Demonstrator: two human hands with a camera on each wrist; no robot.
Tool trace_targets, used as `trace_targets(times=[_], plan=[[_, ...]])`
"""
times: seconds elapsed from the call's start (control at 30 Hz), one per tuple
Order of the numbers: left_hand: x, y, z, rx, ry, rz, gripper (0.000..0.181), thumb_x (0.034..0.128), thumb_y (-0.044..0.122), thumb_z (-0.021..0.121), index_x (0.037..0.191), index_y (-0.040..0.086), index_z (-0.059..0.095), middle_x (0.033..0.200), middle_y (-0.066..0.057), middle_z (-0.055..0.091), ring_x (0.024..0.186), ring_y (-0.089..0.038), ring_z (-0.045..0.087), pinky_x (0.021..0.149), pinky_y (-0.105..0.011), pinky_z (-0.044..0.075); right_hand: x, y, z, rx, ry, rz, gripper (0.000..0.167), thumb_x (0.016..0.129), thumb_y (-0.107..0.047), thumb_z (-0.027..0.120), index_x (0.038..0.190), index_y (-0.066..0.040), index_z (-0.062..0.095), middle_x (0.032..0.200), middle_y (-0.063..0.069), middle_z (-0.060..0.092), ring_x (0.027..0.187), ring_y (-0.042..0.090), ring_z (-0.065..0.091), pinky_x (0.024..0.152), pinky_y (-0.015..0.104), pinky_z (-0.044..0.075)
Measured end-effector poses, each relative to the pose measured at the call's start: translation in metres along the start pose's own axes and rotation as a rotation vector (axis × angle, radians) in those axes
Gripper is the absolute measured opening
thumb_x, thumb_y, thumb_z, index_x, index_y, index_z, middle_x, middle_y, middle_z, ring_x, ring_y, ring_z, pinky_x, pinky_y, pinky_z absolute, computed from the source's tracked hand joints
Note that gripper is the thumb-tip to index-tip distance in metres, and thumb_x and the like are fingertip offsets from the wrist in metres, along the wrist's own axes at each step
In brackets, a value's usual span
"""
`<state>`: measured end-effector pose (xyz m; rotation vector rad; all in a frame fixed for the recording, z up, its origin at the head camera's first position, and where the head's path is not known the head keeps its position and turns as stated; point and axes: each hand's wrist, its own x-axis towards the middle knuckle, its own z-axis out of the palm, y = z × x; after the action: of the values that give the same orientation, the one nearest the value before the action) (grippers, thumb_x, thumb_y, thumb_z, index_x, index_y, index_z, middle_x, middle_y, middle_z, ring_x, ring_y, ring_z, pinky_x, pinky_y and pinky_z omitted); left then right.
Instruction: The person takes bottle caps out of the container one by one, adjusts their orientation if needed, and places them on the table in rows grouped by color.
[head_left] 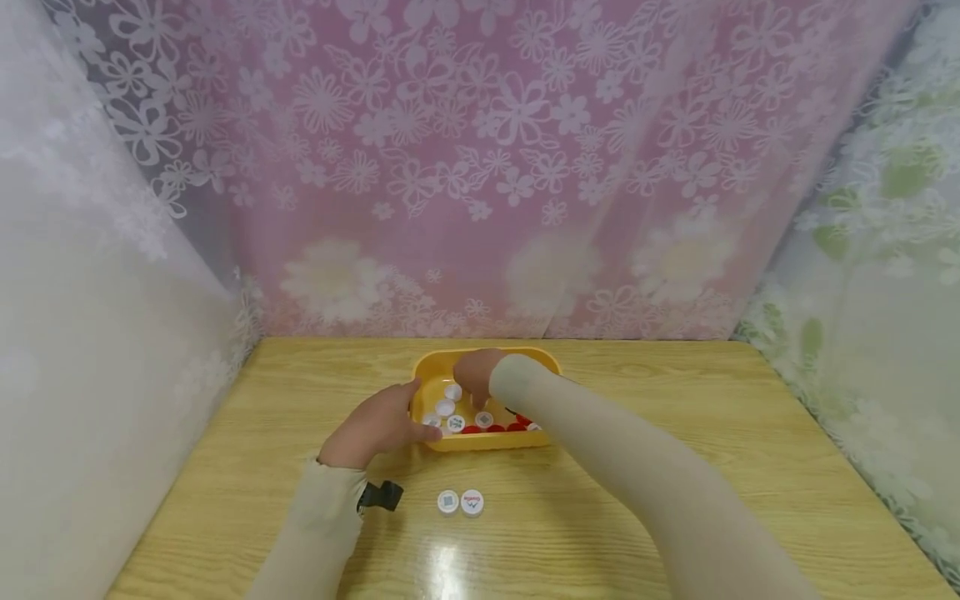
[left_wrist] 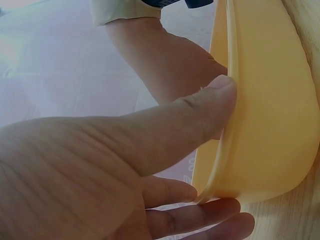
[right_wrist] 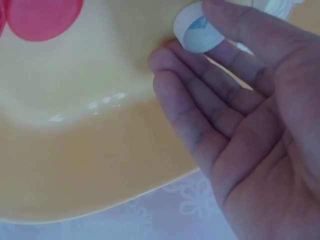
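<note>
Head view: yellow bin [head_left: 491, 443] sits on the wood table [head_left: 300, 517], upright. Left hand [head_left: 378, 423] on its left end, thumb at the near corner, fingers along the end wall. Right hand [head_left: 476, 377] down inside the bin; fingertips mostly hidden here, can't tell the grip from this angle. Two caps are out on the table in front of the bin, side by side, print up: gray-print cap [head_left: 447, 502] on the left, red-print cap [head_left: 472, 502] on the right. Loose white caps [head_left: 446, 407] in the left part of the bin, red caps [head_left: 517, 427] along the near wall, rest blocked by the right arm

Progress call: two out, clear majority of visible caps in the bin, so I'd put this early. Total count not readable, right part of the bin is covered

Left wrist view: thumb against the bin rim, fingers apart and set against the wall lower down, so that's a hold on the bin, no cap in this hand as far as I can see. Contents not visible from here

Right wrist view: thumb and finger pinching one white cap [right_wrist: 200, 31], tilted, hollow side partly showing, bluish print inside or through it, can't tell which. Other fingers close together, near the bin floor. That cap is over the bin interior, so third one picked but not out yet. Pink-red cap [right_wrist: 45, 17] lies apart from the hand, untouched
</note>
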<state>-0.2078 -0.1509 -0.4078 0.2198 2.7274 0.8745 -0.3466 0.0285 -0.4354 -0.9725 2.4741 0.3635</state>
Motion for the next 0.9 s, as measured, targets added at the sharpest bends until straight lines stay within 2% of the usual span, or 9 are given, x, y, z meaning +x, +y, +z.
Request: trace_targets(times=[0.13,0.23,0.37,0.53,0.63,0.77,0.9], plan=[[0.000,0.001,-0.001,0.004,0.000,-0.005,0.097,0.0862,0.037,0.085,0.160,0.000,0.034,0.154,-0.018,0.051,0.138,-0.036,0.051,0.113,-0.055,0.040,-0.013,0.002,-0.009,0.000,-0.007,-0.027,0.013,0.092,-0.029,0.081,0.093,-0.022,0.070,0.084,-0.008,0.065,0.072,0.011,0.057,0.072,0.027,0.053],[-0.001,0.001,-0.001,-0.005,0.001,-0.008,0.097,0.0863,0.037,0.085,0.160,0.001,0.034,0.154,-0.018,0.050,0.138,-0.036,0.050,0.113,-0.055,0.040,-0.034,0.003,-0.025,-0.006,0.022,-0.039,0.013,0.093,-0.025,0.079,0.098,-0.019,0.069,0.089,-0.007,0.065,0.077,0.012,0.056,0.077,0.029,0.053],[-0.001,0.001,-0.001,-0.023,0.003,-0.009,0.097,0.0863,0.036,0.085,0.160,0.001,0.034,0.155,-0.018,0.049,0.139,-0.037,0.049,0.114,-0.056,0.039,-0.070,0.006,-0.052,0.038,0.125,-0.047,0.016,0.095,-0.024,0.076,0.108,-0.019,0.067,0.100,-0.005,0.068,0.085,0.015,0.060,0.083,0.032,0.054],[-0.002,0.001,-0.002,-0.028,0.000,-0.025,0.097,0.0857,0.036,0.086,0.160,0.002,0.034,0.155,-0.017,0.049,0.138,-0.036,0.050,0.113,-0.055,0.040,-0.118,0.006,-0.071,0.095,0.308,-0.158,0.022,0.096,-0.021,0.071,0.117,-0.016,0.066,0.108,-0.004,0.069,0.089,0.015,0.061,0.085,0.031,0.055],[-0.001,0.001,-0.001,-0.030,-0.001,-0.022,0.097,0.0856,0.036,0.086,0.161,0.003,0.034,0.154,-0.017,0.051,0.136,-0.035,0.052,0.112,-0.055,0.041,-0.147,0.000,-0.064,0.041,0.435,-0.222,0.023,0.094,-0.022,0.072,0.116,-0.016,0.068,0.106,-0.004,0.069,0.088,0.015,0.060,0.083,0.031,0.055],[0.000,-0.001,0.001,-0.028,0.001,-0.011,0.097,0.0861,0.037,0.086,0.161,0.004,0.034,0.154,-0.015,0.051,0.134,-0.033,0.053,0.110,-0.054,0.043,-0.179,-0.009,-0.035,-0.013,0.601,-0.289,0.022,0.092,-0.020,0.073,0.113,-0.017,0.070,0.104,-0.005,0.069,0.086,0.013,0.059,0.079,0.029,0.055],[-0.001,-0.002,0.001,-0.020,0.009,-0.015,0.097,0.0865,0.037,0.085,0.161,0.004,0.033,0.156,-0.016,0.048,0.138,-0.035,0.050,0.112,-0.055,0.041,-0.199,-0.017,0.002,0.079,0.706,-0.296,0.022,0.091,-0.017,0.075,0.112,-0.016,0.067,0.103,-0.005,0.067,0.084,0.010,0.057,0.076,0.027,0.054]])
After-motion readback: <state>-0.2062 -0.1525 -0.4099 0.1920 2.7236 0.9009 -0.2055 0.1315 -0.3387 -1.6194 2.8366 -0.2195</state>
